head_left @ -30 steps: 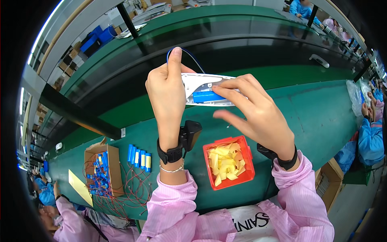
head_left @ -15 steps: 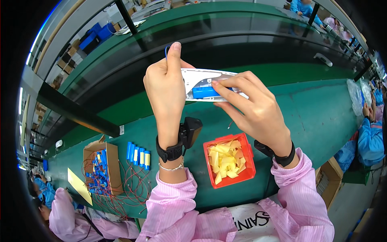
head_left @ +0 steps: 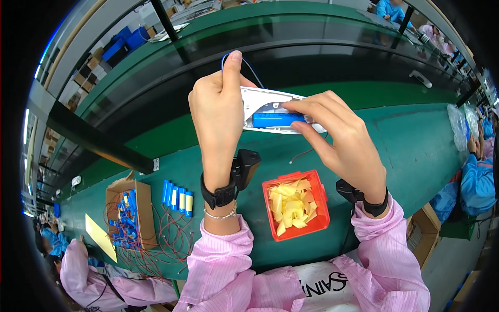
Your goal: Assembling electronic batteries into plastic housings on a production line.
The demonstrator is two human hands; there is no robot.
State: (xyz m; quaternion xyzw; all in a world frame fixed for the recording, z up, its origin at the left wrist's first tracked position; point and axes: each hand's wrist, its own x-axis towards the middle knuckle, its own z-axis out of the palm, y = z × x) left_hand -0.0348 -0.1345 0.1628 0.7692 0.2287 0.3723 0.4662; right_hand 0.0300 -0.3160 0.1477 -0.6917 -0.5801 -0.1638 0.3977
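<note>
Blue, a cylinder inside the white shell is flanked by the right hand's parted thumb and forefinger; whether it is pinched cannot be told. The shell is gripped by the left hand, its fingers mostly hidden.

Grn bench is occupied, L to R, by yel. sheet, cardbd box, short row of blue cyls. w/ red wires strewn nearby, & red bin.
</note>
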